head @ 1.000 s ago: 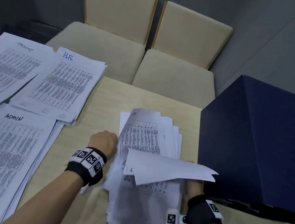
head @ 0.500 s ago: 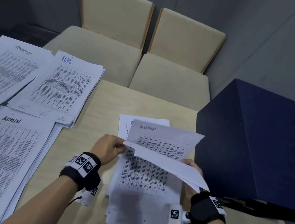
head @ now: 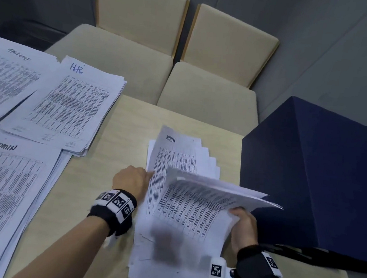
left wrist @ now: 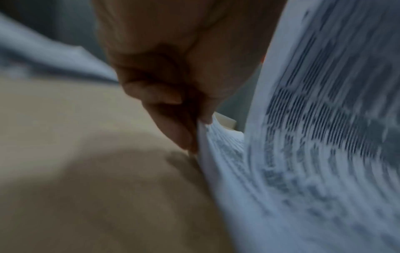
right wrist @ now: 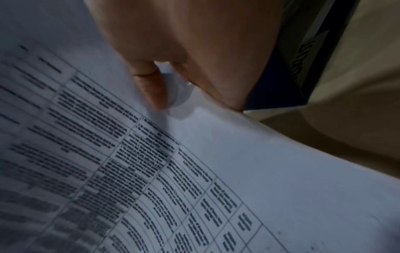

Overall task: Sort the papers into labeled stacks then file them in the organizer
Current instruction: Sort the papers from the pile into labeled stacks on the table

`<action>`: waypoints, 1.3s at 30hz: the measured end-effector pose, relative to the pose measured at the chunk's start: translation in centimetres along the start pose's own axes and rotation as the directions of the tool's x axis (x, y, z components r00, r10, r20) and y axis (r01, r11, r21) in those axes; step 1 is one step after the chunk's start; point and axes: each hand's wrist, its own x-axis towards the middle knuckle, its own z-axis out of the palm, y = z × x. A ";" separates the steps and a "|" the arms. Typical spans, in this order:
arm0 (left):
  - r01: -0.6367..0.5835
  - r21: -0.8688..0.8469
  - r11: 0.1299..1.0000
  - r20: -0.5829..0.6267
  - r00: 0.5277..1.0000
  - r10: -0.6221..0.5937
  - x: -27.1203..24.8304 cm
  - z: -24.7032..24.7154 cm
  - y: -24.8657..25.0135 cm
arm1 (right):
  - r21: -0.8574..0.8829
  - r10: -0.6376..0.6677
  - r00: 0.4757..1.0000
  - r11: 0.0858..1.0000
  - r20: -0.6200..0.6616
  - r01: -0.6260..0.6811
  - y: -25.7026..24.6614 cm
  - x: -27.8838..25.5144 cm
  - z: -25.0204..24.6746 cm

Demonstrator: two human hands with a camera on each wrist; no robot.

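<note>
An unsorted pile of printed sheets (head: 167, 261) lies on the table in front of me. My left hand (head: 133, 178) pinches the left edge of a sheet headed ADMIN (head: 172, 157), which stands up off the pile; the left wrist view shows the pinched paper edge (left wrist: 203, 130). My right hand (head: 243, 219) grips the right edge of several lifted sheets (head: 196, 204), bent upward off the pile; its thumb (right wrist: 151, 89) lies on the paper. Sorted stacks lie at the left: ADMIN stack (head: 5, 189), HR stack (head: 70, 106), and a third labeled stack (head: 3, 78).
A dark blue box-like organizer (head: 316, 179) stands at the right, close to my right hand. Two beige chairs (head: 126, 67) sit beyond the far edge of the wooden table (head: 129, 138).
The ADMIN sheet has been turned up toward the left by my left hand. My right hand has lifted a thicker bundle of sheets by the right edge.
</note>
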 end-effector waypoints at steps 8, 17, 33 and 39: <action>-0.306 -0.632 0.713 -0.012 0.923 0.385 0.8 0.5 -2.5 | -0.113 -0.107 0.986 0.986 0.130 0.122 -0.9 0.0 2.0; 0.119 -0.419 0.900 0.041 0.993 -0.113 -0.2 2.1 -1.7 | 0.130 -0.097 0.995 0.987 0.009 0.095 0.4 -0.3 2.2; -0.226 -0.007 0.974 -0.219 0.951 0.219 -0.2 -1.8 -0.9 | 0.023 -0.081 0.992 0.997 0.102 0.079 0.5 0.0 0.8; -0.358 -0.652 0.669 -0.132 0.922 0.364 -1.0 -0.7 -1.9 | 0.021 0.062 0.972 0.997 0.226 -0.068 -1.1 0.1 2.1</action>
